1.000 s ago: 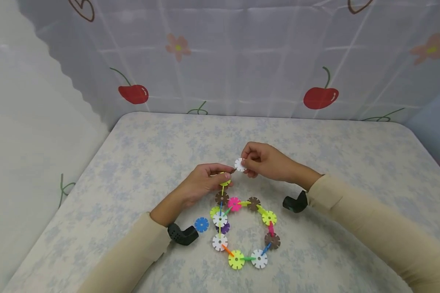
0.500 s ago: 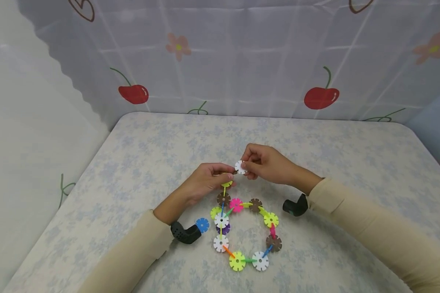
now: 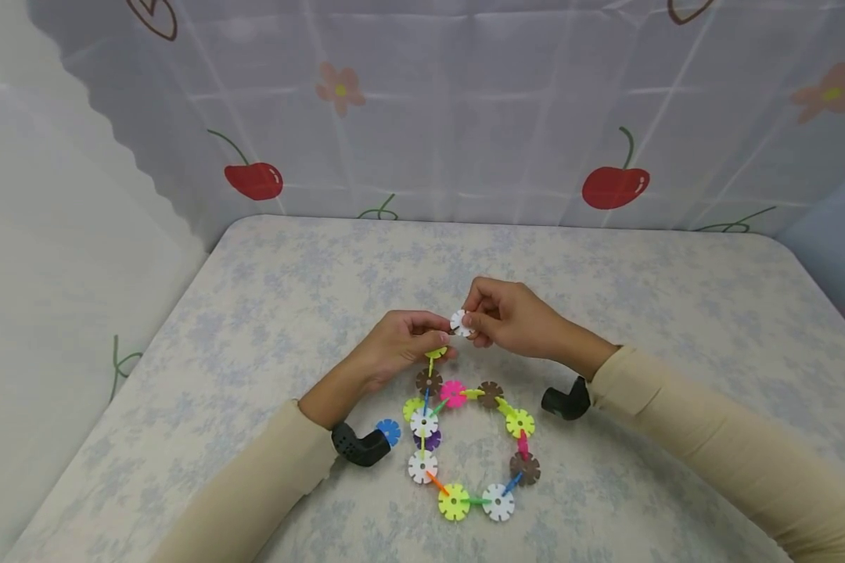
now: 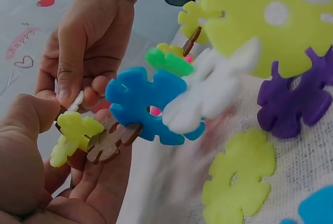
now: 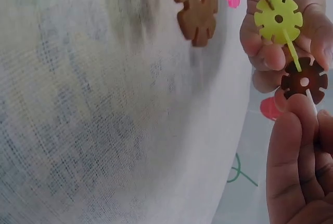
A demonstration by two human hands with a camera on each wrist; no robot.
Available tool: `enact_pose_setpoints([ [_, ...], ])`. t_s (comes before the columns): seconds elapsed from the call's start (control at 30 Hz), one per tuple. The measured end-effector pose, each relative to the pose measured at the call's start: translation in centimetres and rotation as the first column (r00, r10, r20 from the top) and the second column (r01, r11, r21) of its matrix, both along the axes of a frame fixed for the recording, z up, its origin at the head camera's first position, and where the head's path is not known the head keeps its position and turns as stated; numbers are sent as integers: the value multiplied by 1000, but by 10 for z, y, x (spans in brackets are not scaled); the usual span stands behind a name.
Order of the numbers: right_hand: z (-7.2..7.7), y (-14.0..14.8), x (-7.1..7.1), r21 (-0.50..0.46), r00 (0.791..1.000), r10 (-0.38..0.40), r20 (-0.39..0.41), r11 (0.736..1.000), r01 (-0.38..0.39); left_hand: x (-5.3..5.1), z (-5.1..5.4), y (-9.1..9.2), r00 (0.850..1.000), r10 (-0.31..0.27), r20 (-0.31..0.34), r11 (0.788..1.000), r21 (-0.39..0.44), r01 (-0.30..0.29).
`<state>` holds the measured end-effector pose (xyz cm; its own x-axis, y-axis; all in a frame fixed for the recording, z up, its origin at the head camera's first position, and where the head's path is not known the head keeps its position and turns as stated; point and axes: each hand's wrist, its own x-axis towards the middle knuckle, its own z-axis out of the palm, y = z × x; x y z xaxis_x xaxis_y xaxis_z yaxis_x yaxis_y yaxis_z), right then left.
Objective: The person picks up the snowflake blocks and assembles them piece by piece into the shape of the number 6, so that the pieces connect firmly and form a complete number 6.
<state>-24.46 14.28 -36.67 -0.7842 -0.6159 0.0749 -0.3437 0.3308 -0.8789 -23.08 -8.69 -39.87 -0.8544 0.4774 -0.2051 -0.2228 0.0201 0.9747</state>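
My right hand [image 3: 510,314] pinches a white notched disc [image 3: 458,322] between thumb and fingers. Its edge meets a brown notched disc [image 5: 291,84], which my left hand [image 3: 397,349] holds between thumb and fingers. A yellow link piece joins that brown disc to a yellow disc [image 5: 264,21] in the right wrist view. From the left hand the chain runs down through another brown disc [image 3: 429,381] to a ring of linked discs on the table, with a pink disc [image 3: 454,393] at its top. How deep the white disc sits in the slot is hidden by fingers.
A loose blue disc [image 3: 389,431] lies left of the ring, partly behind the black left wrist camera [image 3: 361,447]. A purple disc [image 3: 433,441] and a yellow disc [image 3: 411,408] lie by the ring's left side. A patterned curtain [image 3: 429,117] hangs behind the table [image 3: 289,266].
My right hand has lowered slightly, bringing the white disc closer to my left fingers. The left wrist has shifted slightly right, and its camera now covers part of the blue disc.
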Motion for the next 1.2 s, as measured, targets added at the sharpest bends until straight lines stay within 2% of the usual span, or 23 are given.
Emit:
enact_pose_setpoints([
  [0.07,1,0,1,-2,999,16,27,1000,-16,0,0,0,1000,-5,-16,1000,-29,5],
  [0.17,1,3,-2,-25,990,55,132,998,-52,1,0,-2,998,-50,-45,994,-99,46],
  [0.27,-4,6,-12,-20,969,81,235,997,-79,5,0,-6,989,-121,-79,980,-171,106],
  [0.33,-9,8,-20,17,962,103,252,994,-111,7,1,-10,985,-149,-83,975,-176,133],
  [0.4,-17,7,-27,65,962,163,219,981,-181,10,3,-13,983,-160,-95,973,-184,141],
  [0.47,-24,2,-31,110,953,254,167,955,-274,13,6,-17,982,-159,-105,973,-184,137],
  [0.53,-30,-6,-31,146,935,340,98,925,-352,17,10,-20,980,-161,-113,975,-174,140],
  [0.6,-31,-16,-29,162,915,397,68,901,-403,20,12,-21,979,-163,-120,977,-158,143],
  [0.7,-30,-28,-21,216,904,425,52,879,-426,23,15,-23,976,-167,-140,978,-146,146],
  [0.83,-28,-41,-13,282,883,460,91,839,-466,26,16,-27,974,-165,-157,981,-125,146],
  [0.97,-29,-46,-7,303,863,496,91,812,-499,28,16,-30,974,-158,-164,985,-100,143],
  [1.13,-29,-48,-2,354,837,547,-26,788,-504,29,17,-31,970,-167,-175,984,-86,153],
  [1.2,-27,-48,-1,400,818,572,-64,766,-504,28,17,-32,969,-173,-178,984,-80,161],
])
